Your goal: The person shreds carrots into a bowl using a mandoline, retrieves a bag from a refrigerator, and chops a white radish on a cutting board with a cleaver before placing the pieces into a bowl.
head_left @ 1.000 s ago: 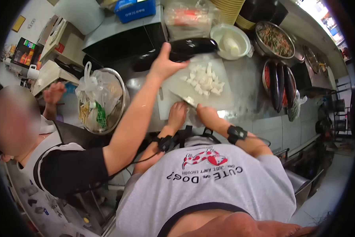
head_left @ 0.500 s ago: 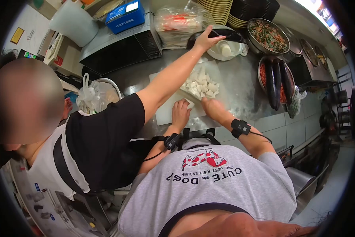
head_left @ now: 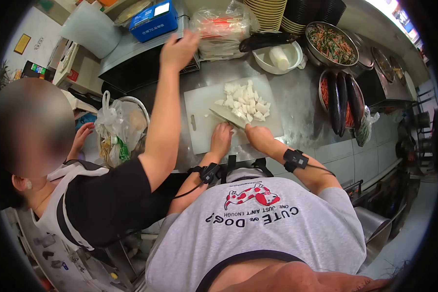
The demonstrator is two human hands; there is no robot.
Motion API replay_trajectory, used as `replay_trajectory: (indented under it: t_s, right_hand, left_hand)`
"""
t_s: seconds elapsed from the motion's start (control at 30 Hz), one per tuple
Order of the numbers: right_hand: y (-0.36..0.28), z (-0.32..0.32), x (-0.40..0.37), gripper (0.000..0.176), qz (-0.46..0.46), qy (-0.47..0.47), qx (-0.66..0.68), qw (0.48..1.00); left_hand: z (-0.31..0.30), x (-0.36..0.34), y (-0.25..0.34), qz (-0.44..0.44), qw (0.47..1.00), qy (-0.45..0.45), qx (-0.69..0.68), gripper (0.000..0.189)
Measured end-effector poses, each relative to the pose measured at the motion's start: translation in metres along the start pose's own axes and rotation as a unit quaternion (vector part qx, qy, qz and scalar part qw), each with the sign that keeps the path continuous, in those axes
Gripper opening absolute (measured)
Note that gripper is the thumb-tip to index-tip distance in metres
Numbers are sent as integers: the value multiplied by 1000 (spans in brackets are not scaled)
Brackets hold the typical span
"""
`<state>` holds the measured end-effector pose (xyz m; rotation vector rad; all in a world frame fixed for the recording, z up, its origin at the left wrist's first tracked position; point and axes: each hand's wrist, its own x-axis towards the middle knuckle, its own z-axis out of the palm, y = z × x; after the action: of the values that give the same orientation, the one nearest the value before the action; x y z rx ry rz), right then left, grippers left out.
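A knife (head_left: 223, 116) is in my right hand (head_left: 260, 138), its blade angled up and left over the white cutting board (head_left: 199, 97). My left hand (head_left: 222, 139) rests on the board near its front edge with fingers curled beside the blade. A small white piece shows at its fingertips, mostly hidden, so its hold is hard to make out. Beyond the blade lies a loose pile of white chunks (head_left: 249, 101).
At the left stands a co-worker (head_left: 102, 194), one arm raised before the microwave (head_left: 136, 68). Behind the board are a white bowl (head_left: 262, 61) and a dark eggplant (head_left: 267, 41). Eggplants (head_left: 343, 102) lie on a bowl at the right, near a mixed-vegetable bowl (head_left: 331, 45).
The co-worker's arm has swung left, away from the white bowl, and the eggplant there is let go. My knife has shifted left and toward me, off the pile.
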<state>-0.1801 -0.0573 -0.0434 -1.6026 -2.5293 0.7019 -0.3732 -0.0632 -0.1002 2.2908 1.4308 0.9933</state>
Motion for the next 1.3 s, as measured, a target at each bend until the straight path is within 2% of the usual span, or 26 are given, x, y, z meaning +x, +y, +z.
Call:
replay_trajectory:
  t_s: [0.13,0.23,0.43,0.57,0.73,0.87,0.97,1.03,1.13,1.3]
  right_hand:
    - [-21,-17,-9,11,9,29,13,999]
    - [-4,7,-5,11,-8,20,7,1000]
    - [-23,-18,-9,12,9,16,1,1000]
    - [-10,12,-5,12,10,4,4,1000]
    - [-22,-9,-7,12,-4,11,0,1000]
    - [-8,16,-4,12,5,11,-11,1000]
    - [-14,7,-5,13,-11,12,-20,1000]
    - [-26,-13,-10,13,1,14,1,1000]
    - [-15,5,-7,13,2,-17,-18,1000]
    - [-19,-4,-6,14,-6,-15,-34,999]
  left_hand:
    - [2,-7,-3,3,1000,1,4,17]
    - [-1,-5,1,9,1000,6,16,14]
    - [3,-6,-3,36,998,61,1,14]
    - [3,-12,-3,16,999,41,8,14]
    - [0,-11,-2,20,999,47,-3,12]
    - [2,-15,-5,13,1000,24,10,11]
    - [2,-15,-6,16,999,25,18,10]
    - [3,-13,-4,8,998,64,19,11]
    - [1,-15,-4,-3,1000,24,14,10]
    - [5,-18,-9,8,999,41,5,10]
